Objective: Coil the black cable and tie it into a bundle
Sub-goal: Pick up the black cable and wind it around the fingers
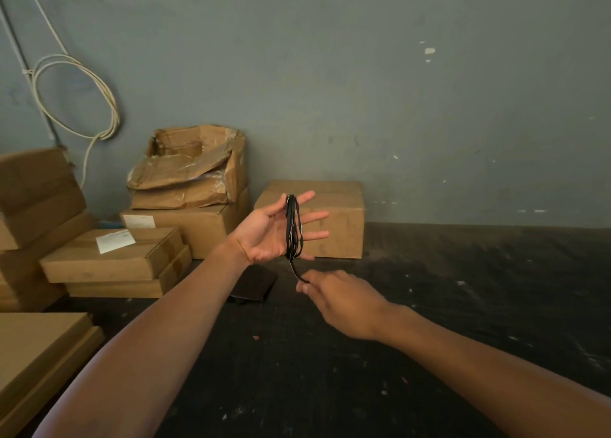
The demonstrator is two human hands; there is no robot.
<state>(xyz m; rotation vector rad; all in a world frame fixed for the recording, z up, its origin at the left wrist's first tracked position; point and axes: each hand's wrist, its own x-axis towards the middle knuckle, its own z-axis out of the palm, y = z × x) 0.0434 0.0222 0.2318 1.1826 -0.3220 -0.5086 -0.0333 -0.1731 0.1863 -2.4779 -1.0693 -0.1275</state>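
Note:
The black cable is wound in several loops around the fingers of my left hand, which is held palm up with fingers spread, above the dark floor. A short free end of the cable hangs down from the loops to my right hand. My right hand pinches that end between thumb and fingertips just below my left hand.
Cardboard boxes are stacked at the left, and one box stands against the grey wall behind my hands. A dark flat object lies on the floor under my left wrist. A white cord coil hangs on the wall.

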